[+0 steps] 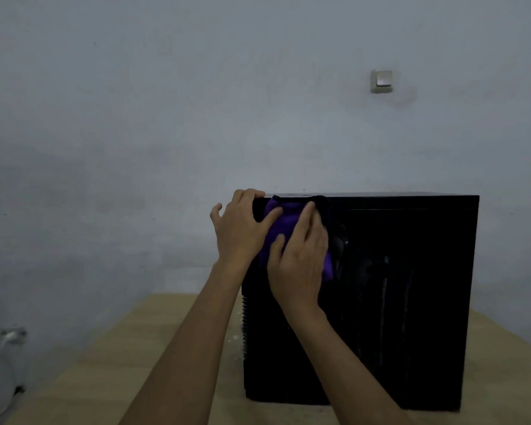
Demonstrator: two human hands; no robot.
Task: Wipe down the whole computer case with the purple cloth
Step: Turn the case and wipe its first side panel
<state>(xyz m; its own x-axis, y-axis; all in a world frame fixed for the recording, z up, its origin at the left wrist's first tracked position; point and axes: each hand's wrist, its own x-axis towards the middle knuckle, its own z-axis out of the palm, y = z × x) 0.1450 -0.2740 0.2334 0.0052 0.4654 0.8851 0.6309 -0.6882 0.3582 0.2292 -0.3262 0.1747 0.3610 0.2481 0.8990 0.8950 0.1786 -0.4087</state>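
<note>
**Cloth at the top left corner of the case**

The black computer case (380, 302) stands on the wooden table (172, 348). Right hand (298, 259) presses the purple cloth (284, 223) flat against the near side panel, fingers straight and close together. Left hand (239, 228) grips the case's upper left corner, fingers curled over the top edge, thumb touching the cloth. A light switch (382, 81) sits on the wall behind.

Computer case (405, 302): black, glossy side panel.
Purple cloth (284, 223): soft fabric.
Worktop (135, 348): pale matt wood.

right hand (298, 256) pressing purple cloth (284, 223), computer case (411, 302)
</note>
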